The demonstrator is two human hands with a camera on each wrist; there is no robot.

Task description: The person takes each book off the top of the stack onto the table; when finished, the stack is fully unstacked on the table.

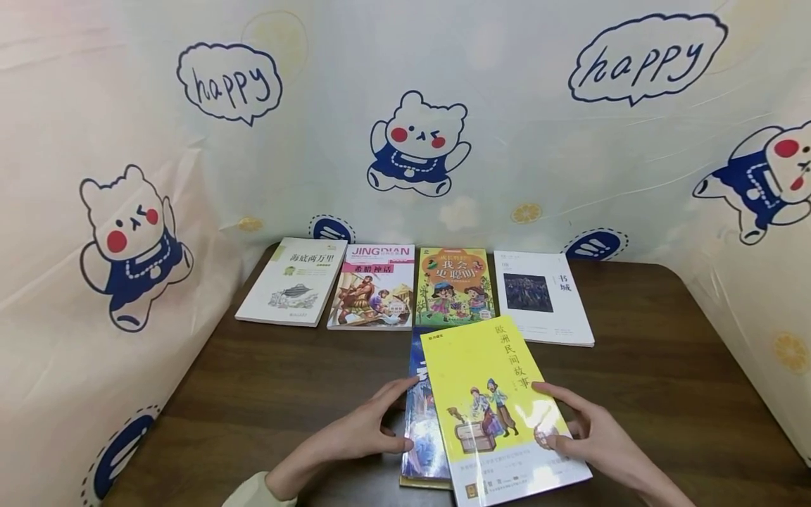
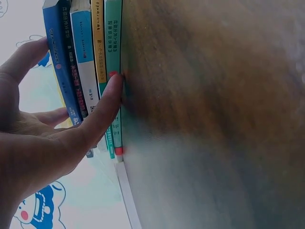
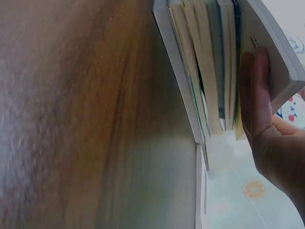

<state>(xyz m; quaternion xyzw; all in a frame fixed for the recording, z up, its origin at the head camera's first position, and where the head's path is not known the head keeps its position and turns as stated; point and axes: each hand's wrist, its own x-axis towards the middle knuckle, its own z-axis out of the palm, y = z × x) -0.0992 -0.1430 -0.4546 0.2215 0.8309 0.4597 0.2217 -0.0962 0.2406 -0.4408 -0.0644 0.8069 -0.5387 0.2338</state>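
Note:
A yellow-covered book [image 1: 469, 366] lies tilted over a stack topped by a blue book [image 1: 419, 440]. My right hand [image 1: 598, 440] grips the yellow book's right edge, thumb on the cover, fingers underneath against its back [image 3: 274, 62]. At the stack's left side, my left hand [image 1: 361, 429] rests with extended, spread fingers against the spines. Seen from the left wrist, those spines include a blue one [image 2: 59, 62], an orange one [image 2: 98, 43] and a green one [image 2: 113, 38] nearest the table. In the right wrist view the yellow book's right side is raised off the stack's page edges [image 3: 200, 62].
Along the back of the dark wooden table [image 1: 253, 394] lie a white ship-cover book [image 1: 291, 282], a book marked JINGDIAN [image 1: 374, 289], an orange-green children's book [image 1: 453, 285] and a white book with a dark picture [image 1: 545, 299]. A printed curtain [image 1: 507, 141] surrounds the table.

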